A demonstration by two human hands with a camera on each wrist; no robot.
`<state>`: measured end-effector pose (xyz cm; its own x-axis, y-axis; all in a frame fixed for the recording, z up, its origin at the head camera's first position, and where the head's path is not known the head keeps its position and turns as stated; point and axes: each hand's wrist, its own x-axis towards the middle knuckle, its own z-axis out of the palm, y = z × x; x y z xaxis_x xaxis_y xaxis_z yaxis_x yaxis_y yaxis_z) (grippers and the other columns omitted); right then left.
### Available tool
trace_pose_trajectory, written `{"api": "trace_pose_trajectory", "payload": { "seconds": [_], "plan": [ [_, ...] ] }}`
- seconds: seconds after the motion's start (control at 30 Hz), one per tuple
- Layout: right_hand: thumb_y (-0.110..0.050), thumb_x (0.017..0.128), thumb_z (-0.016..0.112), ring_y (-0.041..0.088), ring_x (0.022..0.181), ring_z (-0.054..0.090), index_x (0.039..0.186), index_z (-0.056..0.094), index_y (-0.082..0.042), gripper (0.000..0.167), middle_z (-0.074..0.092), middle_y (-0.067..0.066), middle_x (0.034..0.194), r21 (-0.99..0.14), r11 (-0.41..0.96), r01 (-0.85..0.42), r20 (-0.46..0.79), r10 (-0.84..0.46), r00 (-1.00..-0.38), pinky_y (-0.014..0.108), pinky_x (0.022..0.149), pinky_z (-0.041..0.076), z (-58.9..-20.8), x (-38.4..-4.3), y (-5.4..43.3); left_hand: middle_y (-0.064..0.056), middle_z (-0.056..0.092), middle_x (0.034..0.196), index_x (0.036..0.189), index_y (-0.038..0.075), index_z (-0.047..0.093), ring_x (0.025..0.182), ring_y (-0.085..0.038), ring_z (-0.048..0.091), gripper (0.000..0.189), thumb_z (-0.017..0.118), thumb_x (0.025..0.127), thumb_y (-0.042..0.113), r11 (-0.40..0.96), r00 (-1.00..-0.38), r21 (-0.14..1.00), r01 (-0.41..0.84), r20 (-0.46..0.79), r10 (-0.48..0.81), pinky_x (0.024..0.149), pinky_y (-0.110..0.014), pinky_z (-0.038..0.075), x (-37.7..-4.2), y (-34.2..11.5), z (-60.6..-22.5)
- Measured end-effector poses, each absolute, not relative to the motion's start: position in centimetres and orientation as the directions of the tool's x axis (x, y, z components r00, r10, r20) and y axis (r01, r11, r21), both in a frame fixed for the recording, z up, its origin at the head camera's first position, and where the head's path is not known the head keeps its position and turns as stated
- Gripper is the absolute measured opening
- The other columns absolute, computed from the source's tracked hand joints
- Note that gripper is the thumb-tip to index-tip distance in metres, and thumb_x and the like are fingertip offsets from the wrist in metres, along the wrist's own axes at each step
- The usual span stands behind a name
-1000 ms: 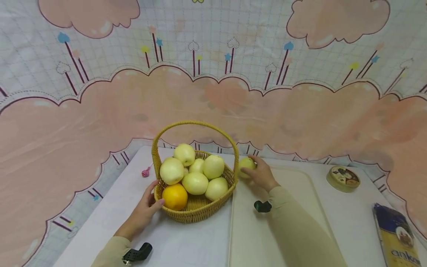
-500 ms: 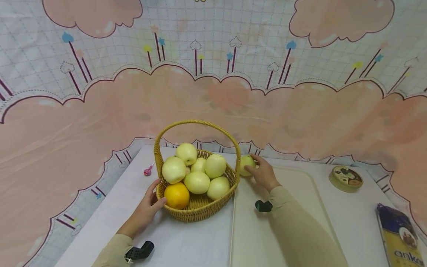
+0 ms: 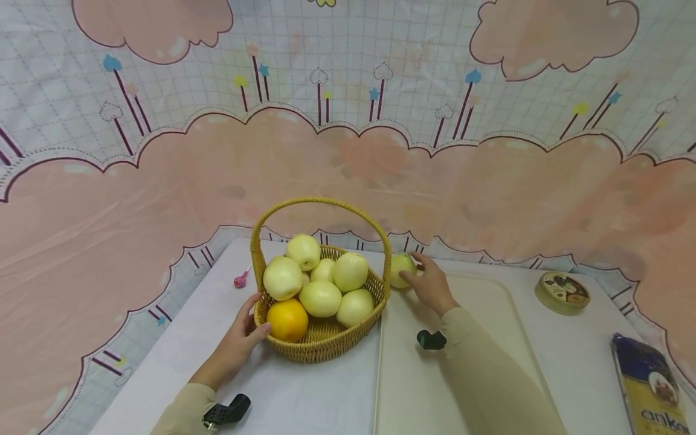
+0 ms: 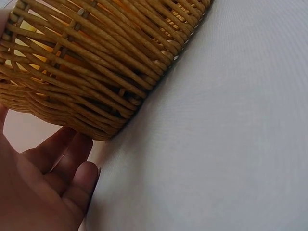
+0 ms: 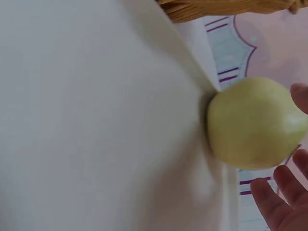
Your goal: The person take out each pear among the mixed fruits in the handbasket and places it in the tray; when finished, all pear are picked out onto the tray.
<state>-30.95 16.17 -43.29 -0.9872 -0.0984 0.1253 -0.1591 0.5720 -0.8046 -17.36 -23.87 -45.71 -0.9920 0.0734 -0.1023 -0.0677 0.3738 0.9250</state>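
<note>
Fruit between basket and right grip

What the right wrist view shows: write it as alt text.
A pale green fruit at the edge of a pale tray, with a right hand close beside it, contact unclear. Part of a woven basket shows along the top.

Dim wrist views, soft shadows, fruit perhaps slightly blurred
</note>
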Motion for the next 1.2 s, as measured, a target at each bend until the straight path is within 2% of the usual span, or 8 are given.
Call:
{"api": "trace_pose_trajectory", "payload": {
  "seconds": [0.27, 0.47, 0.63, 0.87, 1.2],
  "plan": [
    [-0.026, 0.094, 0.071, 0.039, 0.132, 0.047, 0.152, 0.040, -0.004, 0.069, 0.039, 0.020, 0.154, -0.788, 0.562, -0.254, 0.213, -0.138, -0.967, 0.053, 0.096, 0.049, -41.0, -29.4, 17.1, -0.036, 0.015, 0.158, 0.161, 0.019, 0.003, 0.143, -0.055, 0.020, 0.081, 0.056, 0.102, 0.032, 0.372, -0.992, 0.927, -0.044, -0.084, 0.092, 0.110, -0.065, 0.021, -17.1, -24.0, -45.6],
    [-0.025, 0.094, 0.071, 0.039, 0.132, 0.047, 0.152, 0.040, -0.007, 0.069, 0.039, 0.018, 0.154, -0.784, 0.555, -0.278, 0.224, -0.164, -0.961, 0.053, 0.097, 0.049, -39.9, -28.1, 17.3, -0.035, 0.013, 0.159, 0.161, 0.019, 0.003, 0.143, -0.054, 0.018, 0.080, 0.056, 0.102, 0.032, 0.365, -0.992, 0.929, -0.050, -0.087, 0.086, 0.111, -0.063, 0.020, -17.2, -24.0, -45.6],
    [-0.021, 0.093, 0.071, 0.038, 0.129, 0.050, 0.150, 0.041, -0.004, 0.066, 0.041, 0.018, 0.152, -0.770, 0.551, -0.322, 0.246, -0.210, -0.946, 0.052, 0.096, 0.050, -39.5, -26.6, 17.0, -0.035, 0.013, 0.159, 0.161, 0.020, 0.003, 0.143, -0.055, 0.018, 0.081, 0.056, 0.102, 0.034, 0.366, -0.992, 0.929, -0.057, -0.093, 0.083, 0.111, -0.063, 0.019, -17.1, -23.9, -45.6],
    [-0.010, 0.090, 0.074, 0.039, 0.122, 0.054, 0.142, 0.048, 0.003, 0.060, 0.049, 0.021, 0.143, -0.748, 0.493, -0.445, 0.362, -0.260, -0.895, 0.050, 0.091, 0.052, -38.8, -24.7, 16.3, -0.034, 0.013, 0.159, 0.161, 0.020, 0.003, 0.143, -0.055, 0.018, 0.080, 0.056, 0.102, 0.034, 0.363, -0.992, 0.930, -0.056, -0.094, 0.087, 0.111, -0.064, 0.019, -17.2, -23.9, -45.6],
    [-0.007, 0.085, 0.079, 0.038, 0.114, 0.058, 0.134, 0.054, 0.003, 0.056, 0.058, 0.017, 0.131, -0.658, 0.452, -0.602, 0.481, -0.363, -0.798, 0.047, 0.086, 0.055, -37.8, -22.3, 14.7, -0.036, 0.016, 0.158, 0.161, 0.019, 0.002, 0.143, -0.054, 0.021, 0.081, 0.056, 0.102, 0.030, 0.373, -0.992, 0.927, -0.042, -0.084, 0.097, 0.111, -0.064, 0.021, -17.3, -23.8, -45.7]
  ]
}}
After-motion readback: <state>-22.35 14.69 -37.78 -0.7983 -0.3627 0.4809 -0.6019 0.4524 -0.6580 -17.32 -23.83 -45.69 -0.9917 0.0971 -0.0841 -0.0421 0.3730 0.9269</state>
